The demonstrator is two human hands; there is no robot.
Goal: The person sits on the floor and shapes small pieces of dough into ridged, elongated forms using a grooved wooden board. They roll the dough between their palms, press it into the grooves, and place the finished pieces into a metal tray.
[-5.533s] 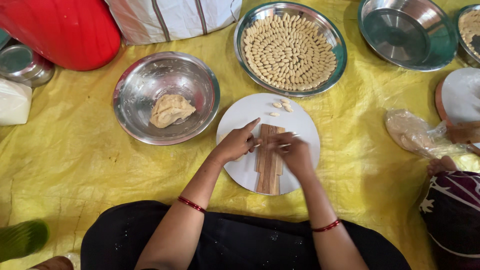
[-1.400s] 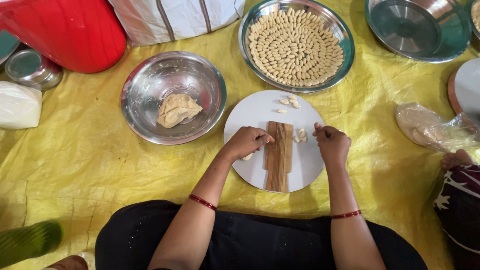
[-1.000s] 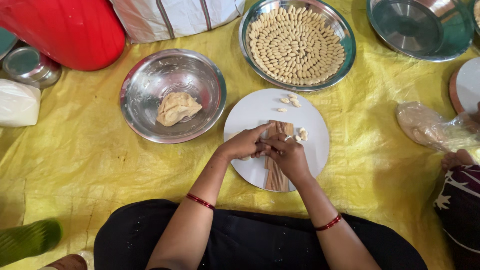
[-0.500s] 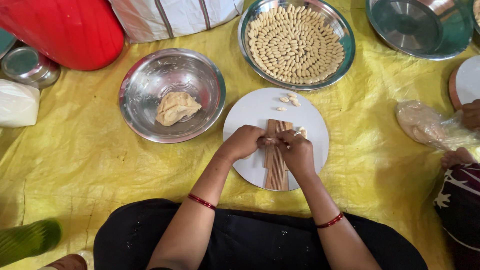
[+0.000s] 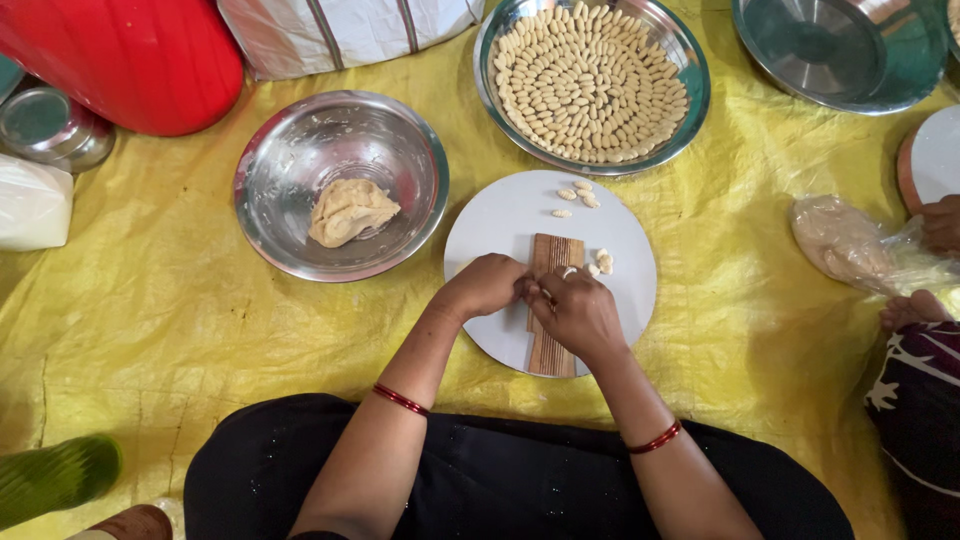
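My left hand (image 5: 487,286) and my right hand (image 5: 577,311) meet over a ridged wooden board (image 5: 555,345) lying on a round white plate (image 5: 500,225). The fingertips of both hands pinch together at the board's left edge; what they hold is hidden, probably a small bit of dough. Several small shaped dough pieces (image 5: 578,196) lie on the plate beyond the board, and a few more dough pieces (image 5: 601,263) sit just right of it. A steel bowl (image 5: 290,160) to the left holds a lump of dough (image 5: 350,210).
A steel tray (image 5: 695,90) filled with rows of shaped pieces sits ahead. An empty steel dish (image 5: 830,50) is at the far right. A red container (image 5: 120,55), a steel lid (image 5: 45,125), a plastic bag of dough (image 5: 850,245) and another person's hand (image 5: 940,225) surround the yellow sheet (image 5: 150,330).
My right hand came back from the plate's right side to the board and joined the left hand. Both hands have since stayed together over the board.
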